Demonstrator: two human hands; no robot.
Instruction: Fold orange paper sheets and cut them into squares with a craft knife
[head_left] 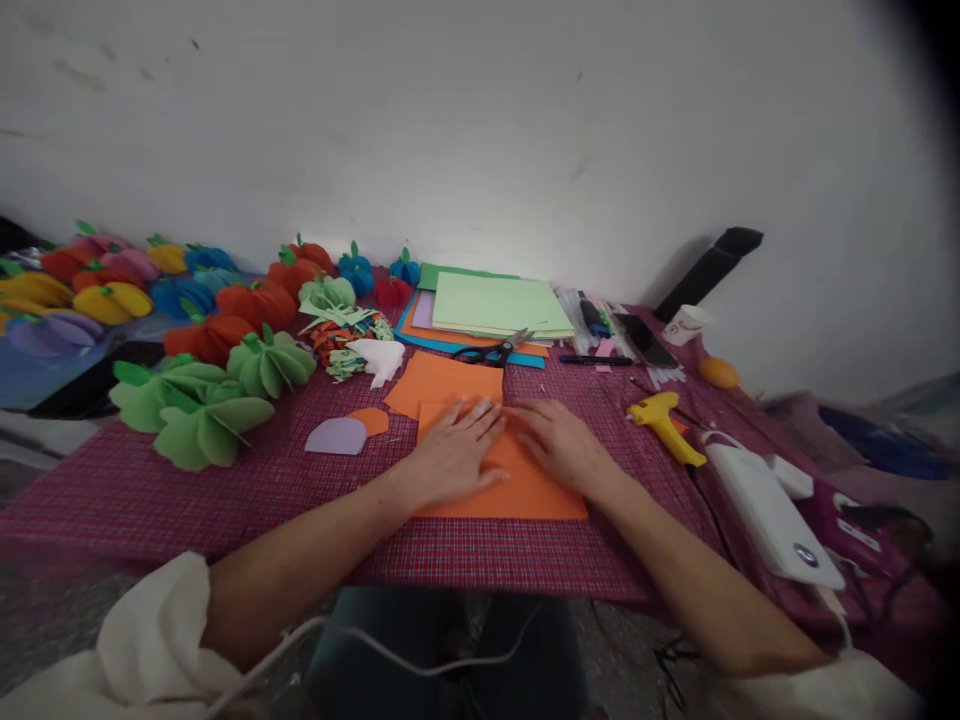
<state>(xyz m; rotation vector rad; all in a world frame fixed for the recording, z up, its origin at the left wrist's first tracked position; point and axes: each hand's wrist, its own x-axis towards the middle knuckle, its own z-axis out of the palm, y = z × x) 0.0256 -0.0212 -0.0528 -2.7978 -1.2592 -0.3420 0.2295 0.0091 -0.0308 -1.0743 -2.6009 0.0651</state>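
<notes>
A sheet of orange paper (517,495) lies before me on the checked tablecloth, and a second orange piece (450,378) is partly beneath its far edge. My left hand (459,455) rests flat on the left half of the sheet, fingers stretched out and thumb apart. On the far right part, my right hand (559,442) touches the paper with its fingers extended towards the left. Both hands are open, holding nothing. Just beyond the orange papers lie black-handled scissors (495,350). A purple rounded card template (337,436) sits left of the sheet, over a small orange piece (373,421).
Several paper pumpkins (255,300) crowd the left side. Coloured sheets (499,302) are stacked at the back, near a heap of paper scraps (345,335). On the right are a yellow glue gun (666,425), a phone (645,340), a paper cup (686,323) and a white power bank (776,515).
</notes>
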